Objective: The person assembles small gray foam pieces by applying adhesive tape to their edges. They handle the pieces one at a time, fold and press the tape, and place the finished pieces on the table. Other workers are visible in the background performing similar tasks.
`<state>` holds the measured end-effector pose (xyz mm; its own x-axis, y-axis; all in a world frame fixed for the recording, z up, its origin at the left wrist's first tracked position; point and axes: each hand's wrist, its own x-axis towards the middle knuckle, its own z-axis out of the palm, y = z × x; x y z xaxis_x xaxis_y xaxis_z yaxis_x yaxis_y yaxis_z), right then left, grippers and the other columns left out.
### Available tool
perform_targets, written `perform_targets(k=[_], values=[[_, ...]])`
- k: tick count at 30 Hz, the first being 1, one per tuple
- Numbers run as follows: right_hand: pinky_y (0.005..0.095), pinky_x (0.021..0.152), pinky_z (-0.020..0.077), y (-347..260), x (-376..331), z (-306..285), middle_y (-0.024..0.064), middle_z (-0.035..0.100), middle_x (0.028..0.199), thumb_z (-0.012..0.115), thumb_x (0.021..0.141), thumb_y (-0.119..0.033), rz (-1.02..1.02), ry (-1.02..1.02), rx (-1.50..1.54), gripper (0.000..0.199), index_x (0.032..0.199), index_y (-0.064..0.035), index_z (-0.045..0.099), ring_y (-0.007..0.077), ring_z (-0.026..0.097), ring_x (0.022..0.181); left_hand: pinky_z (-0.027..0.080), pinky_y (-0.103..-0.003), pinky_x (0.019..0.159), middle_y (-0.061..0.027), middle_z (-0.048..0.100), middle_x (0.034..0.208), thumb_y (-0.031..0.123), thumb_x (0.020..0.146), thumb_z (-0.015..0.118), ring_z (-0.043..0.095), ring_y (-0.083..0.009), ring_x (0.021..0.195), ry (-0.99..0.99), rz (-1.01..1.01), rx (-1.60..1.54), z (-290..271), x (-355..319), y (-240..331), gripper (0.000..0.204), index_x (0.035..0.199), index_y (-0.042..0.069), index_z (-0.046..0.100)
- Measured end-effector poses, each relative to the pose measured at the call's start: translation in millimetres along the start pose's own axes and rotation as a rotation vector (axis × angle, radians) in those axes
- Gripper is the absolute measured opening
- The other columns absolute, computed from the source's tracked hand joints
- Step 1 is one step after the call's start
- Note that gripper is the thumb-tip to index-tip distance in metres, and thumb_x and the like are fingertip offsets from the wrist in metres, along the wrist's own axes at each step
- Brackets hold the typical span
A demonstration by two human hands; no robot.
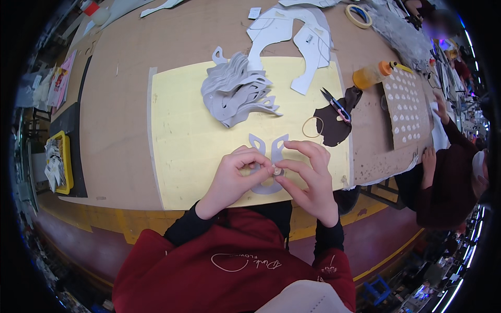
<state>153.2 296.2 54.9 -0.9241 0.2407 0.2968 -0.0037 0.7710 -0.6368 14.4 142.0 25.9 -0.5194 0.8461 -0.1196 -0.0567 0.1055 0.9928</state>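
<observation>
Over a yellow sheet (177,141) on the table, my two hands meet in front of me. My left hand (237,175) pinches a small pale round piece (277,171) between thumb and forefinger. Thumb and forefinger of my right hand (313,180) close on the same piece from the other side, its other fingers spread. Beneath them lies a flat grey U-shaped cut piece (267,189) with cut-out holes at its two tips. The fingers hide part of it. Farther off rests a heaped stack of similar grey cut pieces (229,91).
Right of my hands, thread snips (336,106) lie on a dark scrap (333,133) beside a rubber band (313,127). Beyond are an orange-capped bottle (371,75), a cardboard sheet of white round pieces (404,109), white cut pieces (310,47) and a tape roll (358,16). A yellow tray (66,161) stands left; a person sits right.
</observation>
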Motion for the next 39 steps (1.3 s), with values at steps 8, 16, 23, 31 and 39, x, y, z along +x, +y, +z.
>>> perform_targets(k=[8,16,23,31,39], values=[[0.033,0.093,0.0419,6,-22,17,0.0105,0.066,0.114,0.076,0.079,0.0,0.356,0.191,0.538,0.051,0.123,-0.0048,0.052,0.0247,0.059,0.105,0.041,-0.025,0.074,0.0,0.063,0.082,0.007,0.084,0.073,0.048,-0.0103,0.079,-0.08,-0.018,0.066,2,0,-4,0.006,0.086,0.002,0.07],[0.0312,0.093,0.0438,-1,-24,27,0.0061,0.069,0.099,0.072,0.083,0.001,0.395,0.084,0.455,0.048,0.125,-0.0034,0.049,0.0181,0.061,0.099,0.041,-0.026,0.073,-0.0006,0.063,0.081,0.01,0.086,0.073,0.048,-0.0123,0.079,-0.077,0.009,0.096,3,-1,-6,0.008,0.088,0.002,0.07],[0.0291,0.094,0.0401,-2,-22,32,0.006,0.066,0.096,0.069,0.085,0.004,0.427,0.248,0.633,0.046,0.122,-0.0036,0.044,0.0128,0.058,0.095,0.042,-0.026,0.076,-0.001,0.061,0.088,0.01,0.085,0.074,0.048,-0.0131,0.082,-0.095,0.062,0.167,8,-1,-4,0.016,0.098,0.003,0.068],[0.0289,0.092,0.04,-1,-9,15,0.0051,0.065,0.094,0.068,0.084,0.005,0.414,0.268,0.522,0.043,0.119,-0.0048,0.046,0.0124,0.057,0.095,0.047,-0.037,0.083,-0.0074,0.063,0.098,0.012,0.082,0.075,0.056,-0.0275,0.09,0.171,0.284,0.531,4,-1,-2,0.033,0.113,0.003,0.065],[0.0328,0.087,0.0462,1,24,-21,0.007,0.068,0.094,0.071,0.081,0.006,0.131,0.082,0.029,0.031,0.109,-0.0029,0.061,0.0203,0.063,0.093,0.043,-0.04,0.092,-0.0107,0.06,0.105,0.01,0.084,0.072,0.054,-0.0289,0.1,0.275,0.217,0.726,-3,6,-14,0.026,0.109,0.005,0.065]])
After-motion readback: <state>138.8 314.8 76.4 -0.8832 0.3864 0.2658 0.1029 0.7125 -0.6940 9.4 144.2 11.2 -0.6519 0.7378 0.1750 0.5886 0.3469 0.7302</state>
